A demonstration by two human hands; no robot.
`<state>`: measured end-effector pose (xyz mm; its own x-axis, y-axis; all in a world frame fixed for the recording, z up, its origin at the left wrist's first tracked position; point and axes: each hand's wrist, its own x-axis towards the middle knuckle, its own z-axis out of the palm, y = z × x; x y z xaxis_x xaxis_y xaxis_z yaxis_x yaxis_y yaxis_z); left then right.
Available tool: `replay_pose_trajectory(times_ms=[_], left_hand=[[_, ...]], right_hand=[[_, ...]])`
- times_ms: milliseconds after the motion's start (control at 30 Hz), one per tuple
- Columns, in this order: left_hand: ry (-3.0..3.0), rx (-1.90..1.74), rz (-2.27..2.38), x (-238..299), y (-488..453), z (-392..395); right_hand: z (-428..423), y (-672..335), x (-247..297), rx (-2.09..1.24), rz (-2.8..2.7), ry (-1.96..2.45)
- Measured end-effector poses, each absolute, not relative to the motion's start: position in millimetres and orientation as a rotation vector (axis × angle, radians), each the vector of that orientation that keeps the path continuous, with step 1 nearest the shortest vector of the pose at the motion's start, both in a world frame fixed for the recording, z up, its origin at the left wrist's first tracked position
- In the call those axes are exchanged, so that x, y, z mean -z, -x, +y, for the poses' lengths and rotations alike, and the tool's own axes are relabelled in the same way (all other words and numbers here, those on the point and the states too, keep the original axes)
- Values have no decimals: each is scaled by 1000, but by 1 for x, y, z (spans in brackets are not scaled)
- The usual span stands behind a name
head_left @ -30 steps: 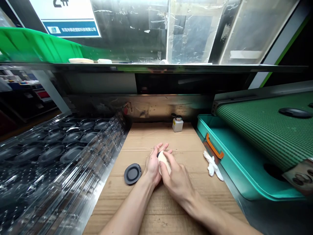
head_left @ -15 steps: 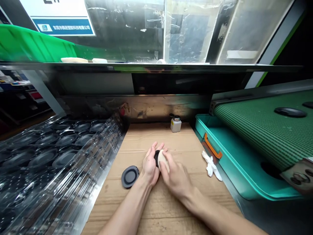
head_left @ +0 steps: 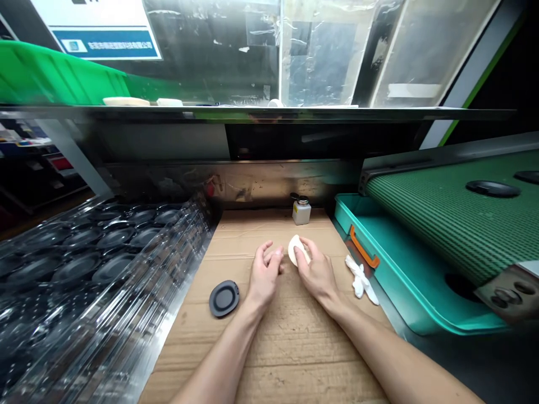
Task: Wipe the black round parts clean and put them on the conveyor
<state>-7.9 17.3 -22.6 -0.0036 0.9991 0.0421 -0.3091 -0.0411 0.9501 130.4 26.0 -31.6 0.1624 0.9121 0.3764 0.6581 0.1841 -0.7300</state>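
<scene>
My left hand [head_left: 264, 275] rests on the cardboard [head_left: 273, 348] with its fingers curled in; whatever is in them is hidden behind the hand. My right hand [head_left: 318, 272] is a little to the right of it and apart from it, closed on a cream-coloured pad [head_left: 293, 248] held at the fingertips. A black round part [head_left: 224, 298] lies flat on the cardboard just left of my left wrist, untouched.
A small white bottle [head_left: 301, 212] stands at the back of the cardboard. A crumpled white cloth [head_left: 361, 280] lies by the teal tray [head_left: 379, 264]. A green conveyor belt [head_left: 442, 219] carries black parts on the right. Clear trays [head_left: 105, 264] of black parts fill the left.
My hands were pressed together, the pad against a dark part in my left hand. Now they have separated, and my right hand has carried the pad up and to the right.
</scene>
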Motion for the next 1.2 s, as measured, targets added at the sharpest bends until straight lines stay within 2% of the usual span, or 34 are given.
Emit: replay_pose_trajectory(times_ms=[200, 533, 633, 867, 1000, 1100, 1200], left_hand=[[-1822, -1519, 1081, 11, 15, -3], [-1889, -1519, 917, -4, 17, -21], [-1796, -1541, 833, -5, 16, -22], [-1388, -1588, 773, -9, 14, -18], [-865, -1604, 849, -2, 14, 0], [-509, -1390, 717, 7, 13, 10], [-393, -1264, 589, 12, 8, 10]], right_hand=[[27, -140, 43, -463, -1556, 1496], [22, -140, 39, -549, -1557, 1434], [20, -138, 37, -668, -1509, 1376], [11, -127, 27, -1307, -1196, 995], [2, -122, 23, -1555, -1185, 930], [-3, -116, 22, -1545, -1227, 1027], [-5, -109, 21, -1415, -1203, 1076]])
